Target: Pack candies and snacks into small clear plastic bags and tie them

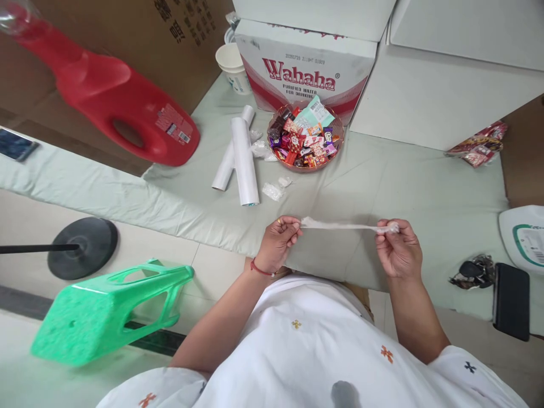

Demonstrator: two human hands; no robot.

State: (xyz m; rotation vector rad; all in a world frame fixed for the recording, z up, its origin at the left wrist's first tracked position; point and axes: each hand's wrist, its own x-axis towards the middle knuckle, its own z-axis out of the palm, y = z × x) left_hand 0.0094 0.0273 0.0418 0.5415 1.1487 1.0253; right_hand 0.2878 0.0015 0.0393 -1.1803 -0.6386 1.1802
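A thin, whitish translucent strip of plastic film [335, 226] is stretched nearly level above the table's front edge. Its left end is pinched between the thumb and fingers of my left hand [278, 241], which has a red cord at the wrist. The fingers of my right hand [397, 245] are closed on the other end, where the film is bunched. Beyond my hands lie crumpled clear plastic pieces [273, 191] and two white rolls [245, 164], one crossing over the other. A glass bowl [306, 170] of wrapped candies [312, 139] stands behind them.
A Wahaba-like printed carton, reading Wahaha [306, 68], backs the bowl. Paper cups [234, 65] and a red bottle [127, 107] are at left. Keys [472, 272] and a black phone [511, 300] lie right. A green stool [114, 311] is on the floor at left.
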